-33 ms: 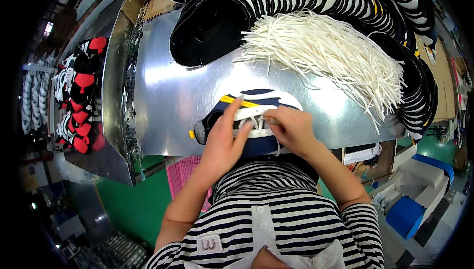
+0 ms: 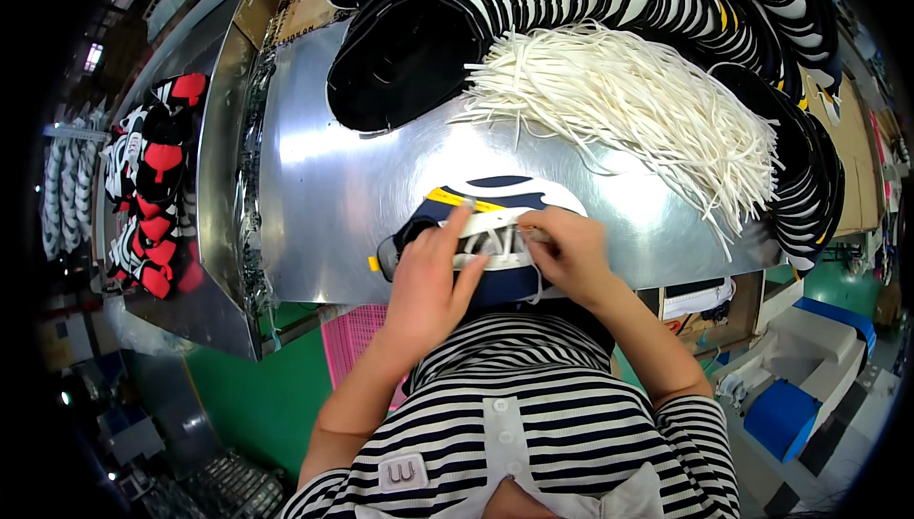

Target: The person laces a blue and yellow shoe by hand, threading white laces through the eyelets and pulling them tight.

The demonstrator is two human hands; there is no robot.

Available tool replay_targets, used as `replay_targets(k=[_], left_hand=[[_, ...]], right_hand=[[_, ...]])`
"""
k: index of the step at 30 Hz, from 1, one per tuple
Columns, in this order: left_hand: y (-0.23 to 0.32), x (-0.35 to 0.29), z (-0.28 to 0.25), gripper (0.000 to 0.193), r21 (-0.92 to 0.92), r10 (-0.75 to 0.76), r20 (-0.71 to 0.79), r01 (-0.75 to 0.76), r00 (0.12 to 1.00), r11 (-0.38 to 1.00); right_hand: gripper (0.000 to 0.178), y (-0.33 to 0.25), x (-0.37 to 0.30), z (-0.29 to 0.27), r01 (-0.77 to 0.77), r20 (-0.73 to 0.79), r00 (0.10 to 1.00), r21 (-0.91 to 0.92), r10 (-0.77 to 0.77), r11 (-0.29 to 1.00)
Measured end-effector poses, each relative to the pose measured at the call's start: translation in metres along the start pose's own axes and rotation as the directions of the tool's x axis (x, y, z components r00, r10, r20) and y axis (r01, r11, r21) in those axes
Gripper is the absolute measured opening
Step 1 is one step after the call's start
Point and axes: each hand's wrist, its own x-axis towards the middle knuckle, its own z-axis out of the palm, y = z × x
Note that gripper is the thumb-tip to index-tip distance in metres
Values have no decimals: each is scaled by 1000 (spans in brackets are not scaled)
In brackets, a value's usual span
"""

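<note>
A navy and white shoe upper [image 2: 514, 189] with yellow trim lies on the metal table near its front edge, its yellow heel tab toward the left. My left hand [image 2: 428, 276] grips it, index finger and thumb on either side of the lace opening. At the eyelets, my right hand [image 2: 569, 248] is closed in a pinch. White shoelace [image 2: 497, 240] crosses the opening beside those fingertips, and a loose length hangs down under the right hand. The exact bit of lace between the right fingertips is hidden.
A heap of white shoelaces [image 2: 628, 109] lies behind the hands. Rows of nested dark shoe uppers [image 2: 405, 57] curve along the back and right of the metal table [image 2: 319, 186]. Red, black and white shoes [image 2: 160, 162] stand on the left. Below is a pink basket [image 2: 350, 343].
The shoe upper and both hands have shifted very slightly to the right. The grip of each hand looks the same.
</note>
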Motion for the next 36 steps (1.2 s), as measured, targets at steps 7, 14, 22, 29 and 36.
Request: replay_targets(k=[7,14,22,29,36], left_hand=[[17,0,34,35,176,200,41,-204,979,963],[15,16,43,33,77,170,-42,-167,985,983],[6,33,31,22,73,87,-61,-83,994,994],[41,22,11,15,50,215,-154,-210,964,976],[43,25,-18,17,196,276,-204,-237,939,951]], right_hand=[[13,-28,-28,-15,-394,-85,904,217,420,893],[18,-12,-44,-16,-425,-73,905,-89,420,901],[16,-42,-80,-32,-74,478,877,47,43,996],[21,-26,-22,-33,-233,-100,963,158,250,960],[14,-36,-46,-22,-354,352,913,440,204,825]])
